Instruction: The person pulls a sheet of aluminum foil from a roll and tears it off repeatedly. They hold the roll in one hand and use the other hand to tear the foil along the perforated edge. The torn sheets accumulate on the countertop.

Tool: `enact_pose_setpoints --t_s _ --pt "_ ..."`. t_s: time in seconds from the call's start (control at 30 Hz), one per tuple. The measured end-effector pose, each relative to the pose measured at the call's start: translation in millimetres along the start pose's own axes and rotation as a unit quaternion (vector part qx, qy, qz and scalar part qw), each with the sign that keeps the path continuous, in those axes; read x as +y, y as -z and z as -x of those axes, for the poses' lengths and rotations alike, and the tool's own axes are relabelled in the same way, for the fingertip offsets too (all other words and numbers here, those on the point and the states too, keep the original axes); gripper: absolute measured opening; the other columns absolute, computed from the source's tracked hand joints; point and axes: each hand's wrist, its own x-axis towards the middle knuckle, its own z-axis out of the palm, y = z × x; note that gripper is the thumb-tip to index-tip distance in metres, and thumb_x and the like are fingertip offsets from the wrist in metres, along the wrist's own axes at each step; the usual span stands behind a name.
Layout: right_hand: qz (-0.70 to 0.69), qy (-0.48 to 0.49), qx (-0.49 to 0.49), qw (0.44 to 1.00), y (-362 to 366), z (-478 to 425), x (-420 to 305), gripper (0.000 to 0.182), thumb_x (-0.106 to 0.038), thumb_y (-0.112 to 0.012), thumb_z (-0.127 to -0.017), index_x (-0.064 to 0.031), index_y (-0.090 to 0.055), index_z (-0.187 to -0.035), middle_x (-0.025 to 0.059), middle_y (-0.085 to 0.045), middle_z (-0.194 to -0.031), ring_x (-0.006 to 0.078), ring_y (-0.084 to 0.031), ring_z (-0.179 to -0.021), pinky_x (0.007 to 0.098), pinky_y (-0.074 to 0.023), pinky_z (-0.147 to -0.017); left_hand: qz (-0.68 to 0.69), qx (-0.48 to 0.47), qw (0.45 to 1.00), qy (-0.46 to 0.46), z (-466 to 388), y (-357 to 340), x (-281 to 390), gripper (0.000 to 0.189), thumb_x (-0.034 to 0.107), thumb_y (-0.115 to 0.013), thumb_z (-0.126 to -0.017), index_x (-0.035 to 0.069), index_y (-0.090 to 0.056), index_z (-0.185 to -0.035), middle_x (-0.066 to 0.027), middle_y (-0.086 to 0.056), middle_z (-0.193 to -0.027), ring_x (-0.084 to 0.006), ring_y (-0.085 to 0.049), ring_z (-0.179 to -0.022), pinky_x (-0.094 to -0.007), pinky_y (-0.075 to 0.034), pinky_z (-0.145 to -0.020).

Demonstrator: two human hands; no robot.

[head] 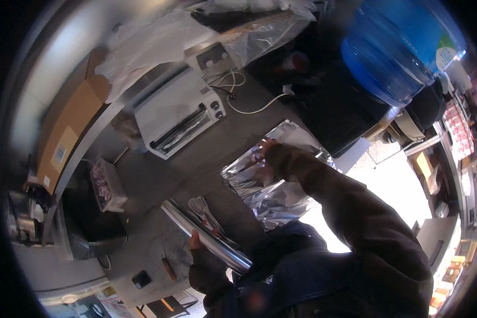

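Observation:
A crumpled sheet of aluminium foil lies over the worktop's right side, with bright reflections on it. My right hand rests at the sheet's far left part, its fingers touching the foil; whether they pinch it is not clear. My left hand is wrapped around a long roll of aluminium foil, thumb on the near side and fingertips showing beyond it. The roll slants towards my body. Just past it lie slotted kitchen utensils, partly hidden by the roll and fingers.
A white toaster oven stands at the back, with a pale cable beside it. Leftward are a plastic tub, a wooden-handled tool and a phone-like dark device. A blue water bottle stands far right.

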Motion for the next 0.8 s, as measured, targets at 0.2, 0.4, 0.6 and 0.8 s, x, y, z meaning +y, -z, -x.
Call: enact_pose_setpoints --t_s 0.2,0.4,0.6,0.8 --pt "-0.027 0.049 0.011 0.998 15.4 -11.9 13.3 0.031 -0.028 -0.061 -0.066 -0.0178 -0.06 -0.095 0.005 -0.055 -0.102 0.0247 -0.049 -0.103 0.0405 -0.038 -0.088 0.013 0.048 0.999 -0.005 7.9 -6.6 3.6 0.058 0.05 -0.048 -0.079 0.012 -0.04 -0.122 -0.015 -0.054 -0.095 -0.0247 -0.053 -0.084 -0.0394 -0.046 -0.07" --pt "-0.02 0.014 0.026 0.999 18.9 -6.2 -11.9 0.04 -0.027 -0.061 -0.069 -0.0104 -0.052 -0.105 0.0114 -0.056 -0.095 0.0279 -0.053 -0.096 0.0412 -0.0383 -0.086 0.059 -0.019 0.998 0.012 -0.6 23.8 -6.2 0.061 0.053 -0.051 -0.076 0.012 -0.044 -0.12 -0.016 -0.054 -0.097 -0.0265 -0.055 -0.082 -0.0401 -0.05 -0.066" --pt "-0.257 0.224 0.079 0.937 43.1 41.6 -115.7 0.025 -0.021 -0.055 -0.079 -0.0042 -0.053 -0.096 0.0166 -0.056 -0.087 0.0321 -0.055 -0.083 0.0392 -0.046 -0.069 0.059 -0.023 0.992 -0.112 -9.8 4.8 -8.0 0.074 0.06 -0.05 -0.074 0.009 -0.038 -0.125 -0.0162 -0.054 -0.106 -0.0239 -0.056 -0.083 -0.0355 -0.05 -0.071" --pt "-0.472 0.115 -0.264 0.834 131.3 133.9 -208.4 0.026 -0.025 -0.048 -0.085 -0.0068 -0.05 -0.104 0.0136 -0.058 -0.087 0.0251 -0.059 -0.082 0.0343 -0.0465 -0.071 0.102 -0.064 0.977 -0.174 -9.8 -4.4 -6.6 0.085 0.059 -0.053 -0.072 0.003 -0.027 -0.13 -0.0085 -0.038 -0.13 -0.0281 -0.051 -0.103 -0.0368 -0.044 -0.087"
